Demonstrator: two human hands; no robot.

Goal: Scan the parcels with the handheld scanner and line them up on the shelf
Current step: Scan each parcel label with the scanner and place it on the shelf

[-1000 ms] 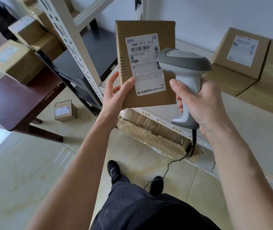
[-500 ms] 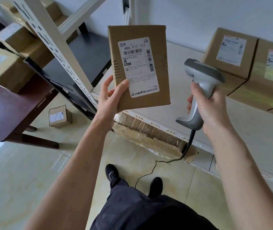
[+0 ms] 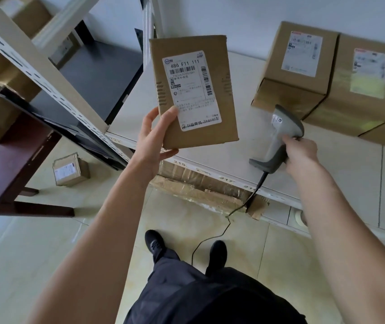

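Left hand (image 3: 155,139) pinches the parcel (image 3: 195,90) at its lower left corner, thumb on the labelled face, long axis upright, label toward the camera, held over the shelf (image 3: 245,146) near its front left corner. Right hand (image 3: 300,155) wraps the handheld scanner (image 3: 278,139) by the grip, head tilted up and away; since half a second ago it has dropped lower and further right of the parcel, base just above the shelf's front edge. Two shelved boxes (image 3: 301,66) stand along the back edge, a taped carton (image 3: 200,190) lies under the shelf, and a small box (image 3: 69,170) sits on the floor.
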